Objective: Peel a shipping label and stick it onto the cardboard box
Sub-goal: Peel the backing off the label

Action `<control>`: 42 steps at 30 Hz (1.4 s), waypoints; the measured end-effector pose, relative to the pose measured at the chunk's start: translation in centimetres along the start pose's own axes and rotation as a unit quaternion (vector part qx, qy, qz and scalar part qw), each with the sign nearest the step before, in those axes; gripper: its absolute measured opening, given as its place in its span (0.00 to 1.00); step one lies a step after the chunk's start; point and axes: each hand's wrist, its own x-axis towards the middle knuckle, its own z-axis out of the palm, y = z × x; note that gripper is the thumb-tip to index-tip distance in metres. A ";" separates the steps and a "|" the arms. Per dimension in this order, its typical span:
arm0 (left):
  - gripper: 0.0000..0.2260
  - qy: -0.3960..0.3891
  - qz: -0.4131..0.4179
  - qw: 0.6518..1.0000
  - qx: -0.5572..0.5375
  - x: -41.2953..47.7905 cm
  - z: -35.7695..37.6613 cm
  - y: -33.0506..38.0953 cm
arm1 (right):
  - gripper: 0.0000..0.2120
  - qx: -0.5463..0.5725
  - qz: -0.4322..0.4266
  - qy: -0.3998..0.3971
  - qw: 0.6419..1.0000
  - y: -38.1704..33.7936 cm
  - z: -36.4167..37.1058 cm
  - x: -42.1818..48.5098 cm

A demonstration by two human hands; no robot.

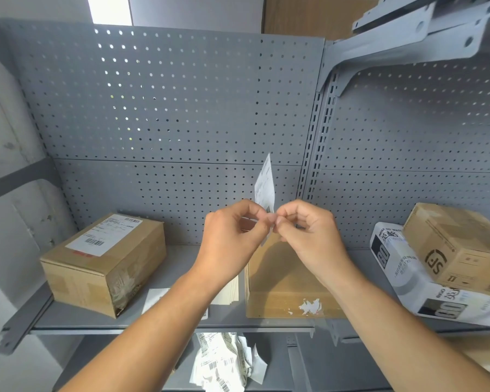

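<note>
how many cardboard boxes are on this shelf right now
3: a labelled box at the left, a plain box in the middle beneath the hands, and a printed box tilted on a white package at the right. Others may be hidden.

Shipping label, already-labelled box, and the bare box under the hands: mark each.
shipping label (265, 183), head view, printed upper face.
labelled box (130, 258), head view, brown top panel.
bare box (277, 281), head view, top surface.

I am looking at a parcel storeroom or packing area. Behind my fingers (270, 219) rises grey metal shelving with a perforated back panel (164, 103) and slotted uprights. Left of them a labelled cardboard box (105, 261) sits on the shelf (181, 321); right of them courier cartons (458, 247) are stacked. Below, crumpled label backings (227, 363) lie heaped.
</note>
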 end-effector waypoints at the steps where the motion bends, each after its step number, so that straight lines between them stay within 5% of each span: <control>1: 0.06 -0.002 0.002 1.000 -0.004 0.0 0.0 0.1 | 0.07 -0.004 -0.002 0.000 1.000 0.0 0.0 0.0; 42: 0.07 0.108 -0.064 0.991 -0.041 1.5 -2.5 -4.2 | 0.13 0.075 0.100 0.106 0.987 0.4 -1.9 1.7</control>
